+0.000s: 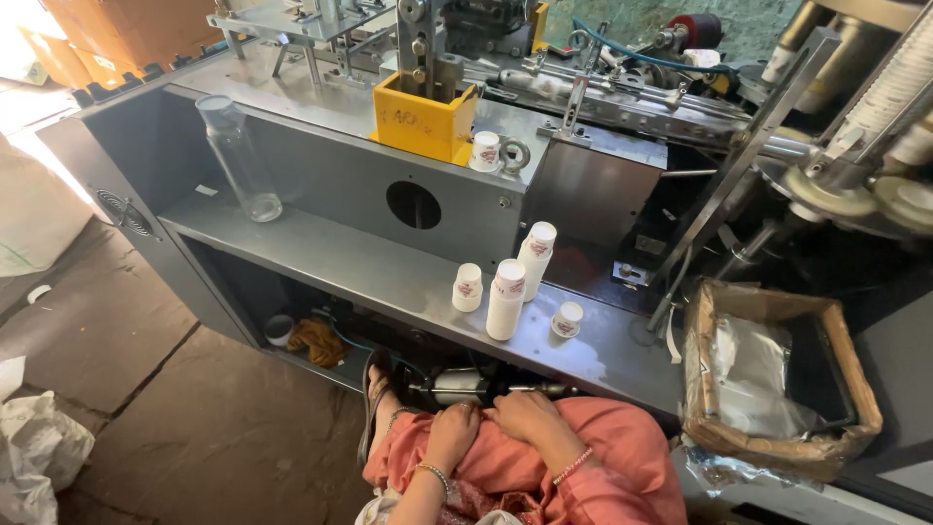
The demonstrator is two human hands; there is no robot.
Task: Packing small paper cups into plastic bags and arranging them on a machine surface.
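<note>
A grey metal machine (321,175) fills a workshop, its steel shelf (369,267) running along the front above an open lower bay. The floor (185,418) is worn stone slabs, stained and cracked. Strong daylight falls from the upper left, washing out brown cartons (107,29) stacked there. A white sack (34,447) lies at the lower left. At right, a cardboard box (777,369) lined with clear plastic stands beside the machine's rollers and rods (836,156).
</note>
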